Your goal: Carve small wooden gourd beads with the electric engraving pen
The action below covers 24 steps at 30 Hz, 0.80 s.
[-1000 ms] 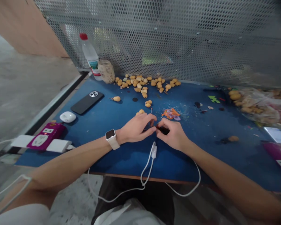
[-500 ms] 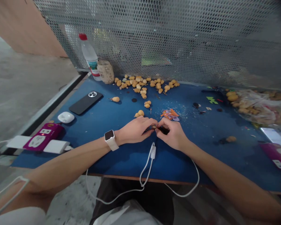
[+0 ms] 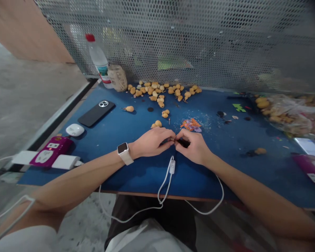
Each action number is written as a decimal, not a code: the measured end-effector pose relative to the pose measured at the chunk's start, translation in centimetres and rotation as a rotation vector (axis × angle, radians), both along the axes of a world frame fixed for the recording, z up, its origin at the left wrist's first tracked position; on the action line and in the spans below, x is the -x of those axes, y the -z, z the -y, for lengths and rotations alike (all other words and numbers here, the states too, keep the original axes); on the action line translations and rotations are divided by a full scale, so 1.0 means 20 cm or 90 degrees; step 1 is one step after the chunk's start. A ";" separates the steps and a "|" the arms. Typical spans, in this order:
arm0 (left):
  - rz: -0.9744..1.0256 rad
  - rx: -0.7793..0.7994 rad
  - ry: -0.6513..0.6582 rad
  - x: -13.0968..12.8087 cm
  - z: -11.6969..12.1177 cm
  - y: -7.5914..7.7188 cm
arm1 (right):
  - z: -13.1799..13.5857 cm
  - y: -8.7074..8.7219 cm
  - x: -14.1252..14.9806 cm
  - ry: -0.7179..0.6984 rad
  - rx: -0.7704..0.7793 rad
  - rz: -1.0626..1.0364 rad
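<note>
The left hand (image 3: 154, 141) and right hand (image 3: 196, 147) meet low over the middle of the blue bench (image 3: 136, 175), fingertips touching or almost so. The left hand is closed to a pinch, thumb and index finger on a small brownish piece (image 3: 172, 139) that is too small to identify. The right hand is also drawn into a pinch, with a dark object (image 3: 184, 142) held under its curled fingers; its shape is mostly hidden. A smartwatch (image 3: 123, 149) with a pale band is on the left wrist.

Just beyond the left hand lie a few small yellow-orange gourds (image 3: 156, 124), and beyond the right hand is a heap of orange and purple scraps (image 3: 191, 125) with pale crumbs around it. A white cable (image 3: 170, 175) with an inline switch (image 3: 172, 167) loops over the front edge, nearer the person than the hands.

A row of gourds (image 3: 154, 87) runs along the mesh panel (image 3: 173, 42), next to a cloudy jar (image 3: 117, 77) and a red-capped bottle (image 3: 98, 59). On the left are a black phone (image 3: 96, 113), a white earbud case (image 3: 75, 130) and a magenta power strip (image 3: 51, 151). At the far right, a clear plastic bag (image 3: 296, 115) holds more gourds.
</note>
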<state>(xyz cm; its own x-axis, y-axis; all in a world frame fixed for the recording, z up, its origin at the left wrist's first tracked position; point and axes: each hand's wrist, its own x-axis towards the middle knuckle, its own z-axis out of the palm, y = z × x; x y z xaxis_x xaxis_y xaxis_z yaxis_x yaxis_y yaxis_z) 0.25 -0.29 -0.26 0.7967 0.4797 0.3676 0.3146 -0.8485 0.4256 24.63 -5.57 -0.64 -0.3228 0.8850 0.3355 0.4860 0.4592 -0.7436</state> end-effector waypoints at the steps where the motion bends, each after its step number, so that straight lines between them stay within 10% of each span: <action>1: -0.003 0.001 0.006 0.00 0.00 0.00 | 0.00 0.00 0.00 0.002 -0.001 0.001; 24: -0.088 -0.053 -0.019 0.02 -0.08 0.03 | -0.02 -0.03 0.00 0.077 -0.031 -0.028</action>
<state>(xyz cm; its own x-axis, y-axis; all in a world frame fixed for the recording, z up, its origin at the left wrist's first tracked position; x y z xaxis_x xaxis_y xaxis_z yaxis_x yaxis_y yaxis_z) -0.16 1.22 -0.80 0.8284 0.4757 0.2956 0.3901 -0.8688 0.3050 24.65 -5.18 0.01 -0.1983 0.8991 0.3903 0.5075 0.4348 -0.7439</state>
